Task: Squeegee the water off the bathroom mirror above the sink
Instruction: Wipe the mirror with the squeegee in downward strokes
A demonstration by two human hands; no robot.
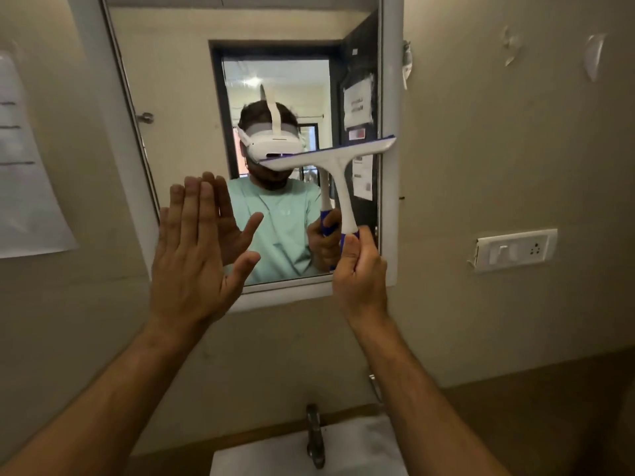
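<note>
Right hand, centre-right of frame: fingers curled round the blue grip of the squeegee, blade up against the mirror at its right edge, slightly tilted. Left hand, centre-left: fingers straight and together, thumb out, over the mirror's lower-left corner. Tap and sink bottom centre.
</note>
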